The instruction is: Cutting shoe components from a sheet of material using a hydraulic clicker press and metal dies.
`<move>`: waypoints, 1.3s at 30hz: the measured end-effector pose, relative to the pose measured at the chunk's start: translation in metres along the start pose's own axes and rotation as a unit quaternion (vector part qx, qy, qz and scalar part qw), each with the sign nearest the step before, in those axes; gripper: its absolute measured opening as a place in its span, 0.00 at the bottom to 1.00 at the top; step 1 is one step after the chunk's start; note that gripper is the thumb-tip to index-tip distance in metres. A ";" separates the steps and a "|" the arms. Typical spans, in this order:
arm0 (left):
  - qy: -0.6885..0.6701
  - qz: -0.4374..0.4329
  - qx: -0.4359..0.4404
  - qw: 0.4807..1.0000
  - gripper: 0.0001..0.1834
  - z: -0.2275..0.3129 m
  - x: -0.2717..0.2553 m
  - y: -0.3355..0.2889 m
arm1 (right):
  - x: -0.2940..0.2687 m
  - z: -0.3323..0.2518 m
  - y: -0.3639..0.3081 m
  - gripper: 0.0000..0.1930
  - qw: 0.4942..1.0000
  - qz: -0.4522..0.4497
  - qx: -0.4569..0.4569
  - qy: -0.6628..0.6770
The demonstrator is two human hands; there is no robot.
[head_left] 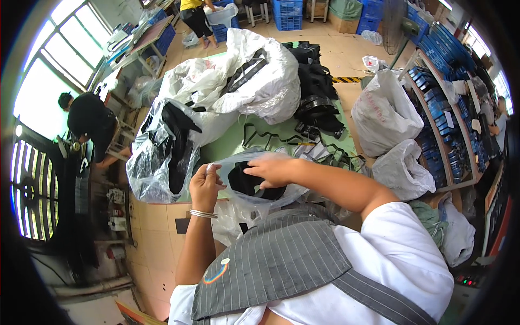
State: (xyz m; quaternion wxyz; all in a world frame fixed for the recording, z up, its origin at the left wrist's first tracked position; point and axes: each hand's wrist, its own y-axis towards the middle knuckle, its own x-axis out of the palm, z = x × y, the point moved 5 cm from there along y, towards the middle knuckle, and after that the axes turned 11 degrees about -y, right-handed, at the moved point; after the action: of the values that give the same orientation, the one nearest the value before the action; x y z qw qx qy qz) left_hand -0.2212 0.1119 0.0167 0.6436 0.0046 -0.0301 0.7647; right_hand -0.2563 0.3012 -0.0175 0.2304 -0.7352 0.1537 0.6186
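In front of me a clear plastic bag gapes at the table's near edge, with black pieces inside it. My left hand is closed, pinching the left side of the bag's rim. Over the opening, my right hand is open, its fingers stretched above the black pieces, and nothing shows in its grasp. Left of my hands stands another clear bag filled with black items. Black straps lie loosely on the green tabletop beyond the bag.
Large white sacks cover the table's far side, next to a black pile. More white sacks stand at right beside a rack of blue bins. One person bends at left; another stands far back.
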 end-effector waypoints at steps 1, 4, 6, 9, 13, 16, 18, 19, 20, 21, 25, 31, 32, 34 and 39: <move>-0.018 0.002 0.011 1.000 0.14 0.000 -0.001 -0.002 | -0.008 -0.001 -0.013 0.30 0.999 0.005 -0.024 0.031; -0.008 -0.002 0.043 0.999 0.13 0.008 0.000 -0.006 | -0.025 0.013 -0.057 0.17 0.998 -0.039 -0.011 -0.044; 0.024 0.000 0.045 0.999 0.13 0.015 0.002 -0.008 | -0.029 0.017 -0.072 0.15 0.995 -0.072 0.017 -0.067; 0.038 -0.022 0.002 0.999 0.13 0.017 0.011 -0.017 | -0.036 -0.005 -0.060 0.13 0.998 0.059 -0.012 0.028; 0.005 -0.086 -0.004 0.996 0.12 0.014 0.042 -0.032 | -0.004 -0.030 0.016 0.12 0.986 0.008 0.049 0.157; -0.016 -0.096 -0.023 0.995 0.11 0.019 0.056 -0.044 | 0.042 -0.032 0.060 0.14 0.973 -0.213 0.041 0.082; -0.050 -0.124 -0.061 0.989 0.10 0.024 0.063 -0.055 | 0.064 -0.046 0.076 0.15 0.974 -0.222 0.025 0.031; -0.089 -0.120 -0.058 0.987 0.10 0.028 0.062 -0.061 | 0.073 -0.058 0.082 0.15 0.973 -0.229 0.011 0.032; -0.128 -0.122 -0.061 0.982 0.10 0.030 0.062 -0.067 | 0.080 -0.070 0.085 0.16 0.971 -0.235 -0.005 0.036; -0.128 -0.104 -0.037 0.986 0.10 0.035 0.055 -0.072 | 0.084 -0.081 0.087 0.17 0.969 -0.242 -0.027 0.045; -0.133 0.015 0.011 0.991 0.09 0.031 0.001 -0.065 | 0.053 -0.105 0.062 0.19 0.950 -0.202 -0.130 0.200; 0.014 0.109 0.045 0.993 0.09 0.005 -0.063 -0.067 | -0.006 -0.032 -0.075 0.36 0.967 -0.189 -0.030 0.167; 0.116 0.128 0.056 0.983 0.10 0.008 -0.065 -0.069 | -0.005 -0.017 -0.087 0.35 0.962 -0.264 0.003 0.067; 0.116 0.021 0.086 0.989 0.09 0.015 -0.043 -0.069 | -0.023 -0.009 -0.091 0.35 0.975 -0.116 0.114 0.153; 0.263 -0.321 0.302 0.858 0.02 0.069 0.022 -0.065 | -0.064 -0.085 -0.039 0.38 0.938 0.199 -0.024 0.284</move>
State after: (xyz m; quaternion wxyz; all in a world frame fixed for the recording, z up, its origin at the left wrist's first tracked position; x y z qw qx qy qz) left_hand -0.1631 0.1411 0.0893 0.8045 0.0069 0.3755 0.4602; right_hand -0.1767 0.2857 0.0619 0.0316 -0.8402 0.3411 0.4203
